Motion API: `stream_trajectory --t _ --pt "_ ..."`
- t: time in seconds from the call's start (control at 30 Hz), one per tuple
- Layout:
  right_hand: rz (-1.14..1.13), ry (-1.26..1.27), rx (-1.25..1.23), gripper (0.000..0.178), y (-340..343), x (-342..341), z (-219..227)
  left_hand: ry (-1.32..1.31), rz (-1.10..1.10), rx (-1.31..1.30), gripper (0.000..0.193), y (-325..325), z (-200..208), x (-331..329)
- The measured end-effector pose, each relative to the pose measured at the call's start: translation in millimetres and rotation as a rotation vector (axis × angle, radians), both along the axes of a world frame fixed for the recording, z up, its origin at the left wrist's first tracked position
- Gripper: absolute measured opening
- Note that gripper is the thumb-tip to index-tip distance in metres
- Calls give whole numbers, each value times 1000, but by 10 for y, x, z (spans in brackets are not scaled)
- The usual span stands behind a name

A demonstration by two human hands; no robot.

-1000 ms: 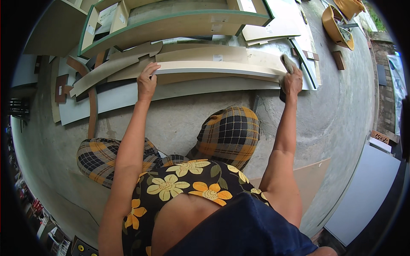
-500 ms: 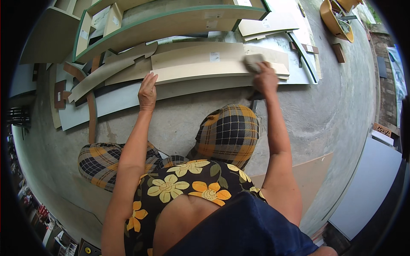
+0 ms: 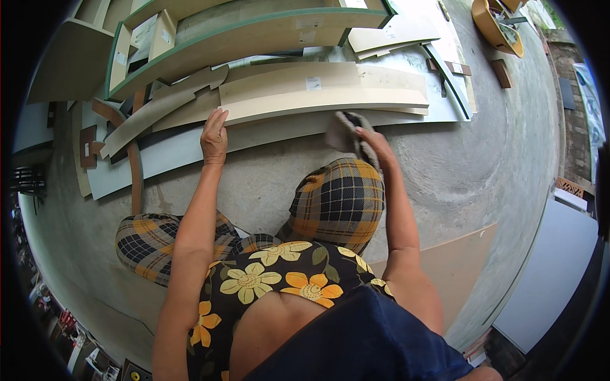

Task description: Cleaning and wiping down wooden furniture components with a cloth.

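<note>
The long cream board lies crosswise in front of the person, its long axis running almost from left to right, with the right end a little farther away than the left. It rests among other panels, above a white panel on the concrete floor, and a wider beige board is just behind it. The left hand is the nearer one to this board: its fingertips are at the left end and seem to touch there. These fingers are nearly straight and close together, but the thumb is hidden, so I cannot tell whether it pinches the board or only rests against it. The right hand is closed on a grey cloth, which hangs on the person's side of the board, between its front edge and the knee in plaid trousers. From this hand, the middle of the board lies forward and to the left, while its right end lies forward and to the right. Whether the top of the cloth touches the edge, I cannot tell.
</note>
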State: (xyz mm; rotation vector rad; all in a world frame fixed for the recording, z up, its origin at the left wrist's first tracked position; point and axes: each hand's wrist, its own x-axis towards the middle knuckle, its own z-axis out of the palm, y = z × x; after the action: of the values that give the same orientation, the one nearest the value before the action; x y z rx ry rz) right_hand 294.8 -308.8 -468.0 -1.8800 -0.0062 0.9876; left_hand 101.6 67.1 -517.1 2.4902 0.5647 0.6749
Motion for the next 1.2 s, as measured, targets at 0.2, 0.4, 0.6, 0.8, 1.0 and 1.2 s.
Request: stream_trajectory --t 0.2,0.4,0.6,0.8,1.0,1.2 --pt "-200 152 412 79 860 -190 -350 -17 -21 55 45 -51 66 37" --pt "-396 70 198 42 1020 -93 -500 9 -80 175 48 -215 152 9" --pt "-555 -66 295 33 753 168 -370 -28 -194 187 44 -475 394 237" --pt "-500 -203 181 38 410 1183 -177 -77 -317 121 42 -889 546 493" --pt "-515 -143 244 39 322 2244 -231 -66 -325 73 36 -890 601 434" --pt "-537 -132 230 35 77 3072 -535 -42 -256 -4 29 -800 541 454"
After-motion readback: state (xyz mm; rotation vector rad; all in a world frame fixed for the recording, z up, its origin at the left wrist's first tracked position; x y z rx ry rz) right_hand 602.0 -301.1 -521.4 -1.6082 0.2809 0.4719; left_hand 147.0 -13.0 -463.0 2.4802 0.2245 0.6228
